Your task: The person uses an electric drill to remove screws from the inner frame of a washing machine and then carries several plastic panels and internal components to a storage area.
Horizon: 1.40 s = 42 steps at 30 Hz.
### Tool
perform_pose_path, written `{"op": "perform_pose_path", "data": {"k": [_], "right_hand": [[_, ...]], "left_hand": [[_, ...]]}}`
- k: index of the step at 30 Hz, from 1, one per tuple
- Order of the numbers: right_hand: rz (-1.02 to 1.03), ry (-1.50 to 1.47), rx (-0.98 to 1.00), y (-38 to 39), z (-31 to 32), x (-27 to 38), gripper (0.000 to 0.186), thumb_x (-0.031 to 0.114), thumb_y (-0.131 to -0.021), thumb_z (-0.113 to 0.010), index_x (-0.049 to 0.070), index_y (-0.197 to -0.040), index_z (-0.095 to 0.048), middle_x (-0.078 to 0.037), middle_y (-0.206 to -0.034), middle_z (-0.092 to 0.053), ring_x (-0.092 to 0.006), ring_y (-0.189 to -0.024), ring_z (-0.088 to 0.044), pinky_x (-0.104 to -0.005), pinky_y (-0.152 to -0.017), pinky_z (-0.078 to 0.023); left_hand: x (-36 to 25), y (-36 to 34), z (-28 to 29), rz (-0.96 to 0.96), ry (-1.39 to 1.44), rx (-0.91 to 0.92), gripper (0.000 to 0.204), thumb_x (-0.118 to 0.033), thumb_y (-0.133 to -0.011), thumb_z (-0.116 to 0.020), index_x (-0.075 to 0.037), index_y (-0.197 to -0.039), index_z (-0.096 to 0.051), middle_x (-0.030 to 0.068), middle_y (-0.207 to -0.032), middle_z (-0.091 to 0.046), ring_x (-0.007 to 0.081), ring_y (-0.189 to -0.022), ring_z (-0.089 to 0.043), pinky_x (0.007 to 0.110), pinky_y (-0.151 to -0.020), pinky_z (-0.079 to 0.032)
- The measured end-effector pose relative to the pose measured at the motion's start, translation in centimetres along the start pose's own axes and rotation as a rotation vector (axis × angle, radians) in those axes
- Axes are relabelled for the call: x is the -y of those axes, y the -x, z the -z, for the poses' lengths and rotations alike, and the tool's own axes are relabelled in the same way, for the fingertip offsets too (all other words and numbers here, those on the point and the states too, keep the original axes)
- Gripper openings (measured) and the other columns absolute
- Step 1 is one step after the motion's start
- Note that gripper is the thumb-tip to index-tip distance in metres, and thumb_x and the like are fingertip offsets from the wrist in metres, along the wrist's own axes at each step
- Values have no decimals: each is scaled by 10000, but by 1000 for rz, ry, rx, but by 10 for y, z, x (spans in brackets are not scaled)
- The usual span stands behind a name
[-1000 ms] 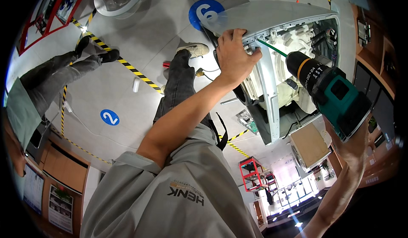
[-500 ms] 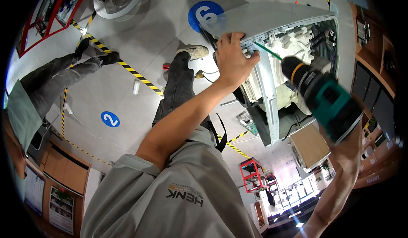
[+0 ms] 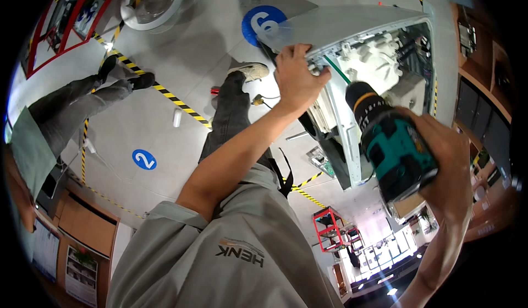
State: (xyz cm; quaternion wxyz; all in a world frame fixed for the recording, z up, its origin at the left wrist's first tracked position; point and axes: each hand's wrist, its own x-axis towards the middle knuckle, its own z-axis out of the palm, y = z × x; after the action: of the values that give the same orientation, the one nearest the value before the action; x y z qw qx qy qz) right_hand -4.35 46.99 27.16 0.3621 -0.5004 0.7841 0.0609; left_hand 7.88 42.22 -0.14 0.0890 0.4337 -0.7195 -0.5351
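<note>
My left hand (image 3: 300, 82) grips the upper metal edge of an open grey appliance housing (image 3: 360, 17), its fingertips hooked near the corner of the front upright. Just right of that thumb, the long green bit (image 3: 336, 67) of a drill reaches up-left to the metal strip; whether the tip touches a screw is too small to tell. My right hand (image 3: 443, 148) is closed round the teal and black drill (image 3: 396, 156), partly hidden behind its body. White plastic parts (image 3: 368, 60) fill the housing's inside, behind the drill.
Another person's legs (image 3: 99, 96) are at the left. A round white ring (image 3: 131, 13) lies on the floor at top left, beside a red-framed stand (image 3: 63, 49). A red trolley (image 3: 324, 230) stands lower down. Wooden cabinets (image 3: 473, 71) line the right. Striped tape marks the floor.
The drill and my right hand have swung left and slightly down, so more of that hand shows. My left hand has stayed on the edge, shifting slightly with the view.
</note>
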Motion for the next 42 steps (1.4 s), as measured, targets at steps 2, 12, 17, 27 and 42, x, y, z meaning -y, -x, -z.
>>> {"op": "perform_pose_path", "data": {"k": [2, 12, 17, 27, 42], "right_hand": [[51, -79, -38, -2, 3, -13, 532, 168, -656, -772, 18, -1139, -608, -133, -867, -676, -246, -723, -680, -331, -623, -506], [50, 51, -118, 32, 12, -16, 567, 205, -655, -752, 6, -1161, -590, -156, -916, -670, -280, -745, -663, -365, -717, -497], [-169, -4, -239, 103, 12, -10, 675, 164, -606, -818, 7, -1212, -565, -162, -991, -665, -266, -843, -676, -351, -766, -518], [-1217, -562, -819, 390, -226, 117, 425, 52, -706, -740, 10, -1104, -598, -104, -1046, -628, -207, -917, -604, -323, -841, -471], [-2346, -1994, -1668, 285, -551, 522, 369, -100, -735, -581, -8, -1091, -552, -99, -925, -634, -151, -690, -579, -273, -610, -483]], "left_hand": [[1, -5, 0, -37, -13, -51, 542, -225, -664, -745, -62, -1129, -517, 196, -1082, -500, 380, -1032, -465, 455, -891, -390], [0, -3, 1, -83, -22, 37, 552, -265, -695, -735, -50, -1147, -502, 188, -1138, -479, 372, -1068, -451, 472, -901, -382], [9, -10, 4, -186, -157, 37, 507, -337, -738, -732, -33, -1089, -529, 187, -1062, -551, 360, -984, -523, 448, -836, -422], [3, -75, 11, 86, 4, 509, 303, -262, -840, -712, -25, -972, -580, -3, -894, -554, 130, -802, -475, 274, -752, -388], [-10, 280, -223, -2163, -590, 964, 619, -479, -909, -491, -48, -1349, -435, 193, -1418, -389, 386, -1299, -364, 481, -1066, -282]]}}
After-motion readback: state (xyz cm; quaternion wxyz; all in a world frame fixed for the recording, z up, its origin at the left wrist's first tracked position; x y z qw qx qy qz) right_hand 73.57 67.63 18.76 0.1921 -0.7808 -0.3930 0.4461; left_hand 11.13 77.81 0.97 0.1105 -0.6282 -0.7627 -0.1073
